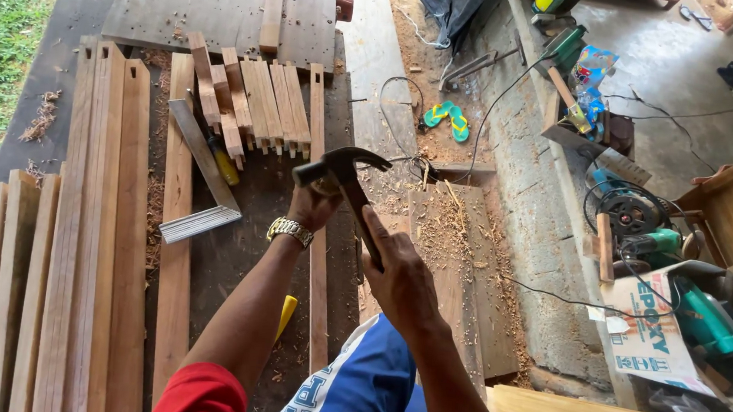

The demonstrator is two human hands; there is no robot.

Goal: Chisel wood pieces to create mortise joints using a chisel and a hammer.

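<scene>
A: What do the hands hold?

B: The right hand (400, 274) is wrapped around the handle of a claw hammer (344, 178), fingers closed tight on the lower end. The hammer head is raised at mid-scene, tilted to the left.

A: And the other one?

B: The left hand (313, 203), with a gold wristwatch (290, 230), sits right under the hammer head. Its fingers are curled in, but I cannot tell what they pinch; the hammer hides them. It is just above a narrow wooden strip (318, 289) that runs near to far.

A: What lies around?

B: To the left, a steel try square (202, 186) on the dark board, with long planks (94, 237) further left. Far of the hands, a row of short notched wood pieces (261, 106). To the right, sawdust on a plank (451, 239), green flip-flops (448, 117), and green power tools (706, 320) near a cardboard box (644, 337).
</scene>
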